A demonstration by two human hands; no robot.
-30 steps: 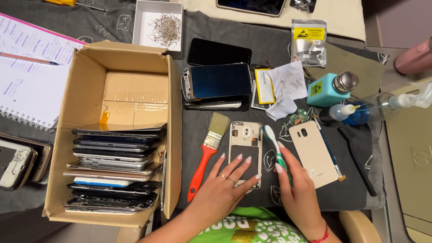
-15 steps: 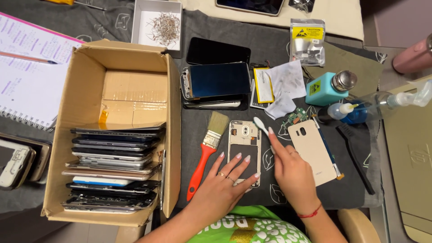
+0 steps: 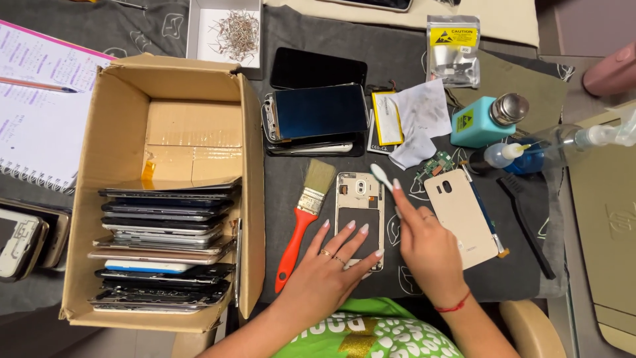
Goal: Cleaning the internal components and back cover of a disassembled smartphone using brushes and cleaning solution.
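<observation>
Near the worktop's front edge, the left hand (image 3: pixel 324 275) lies flat with fingers spread on the opened silver phone frame (image 3: pixel 360 215). The right hand (image 3: pixel 424 248) pinches a white-headed toothbrush (image 3: pixel 382 176), its head at the frame's upper right corner. A red-handled paintbrush (image 3: pixel 301 222) lies just left; a beige phone back cover (image 3: pixel 460 215) lies right.

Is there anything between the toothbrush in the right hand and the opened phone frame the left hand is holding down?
Nothing visible. The right hand holds the toothbrush with its head just above the phone frame, whose upper part lies bare. The left hand covers only its lower end.
</observation>
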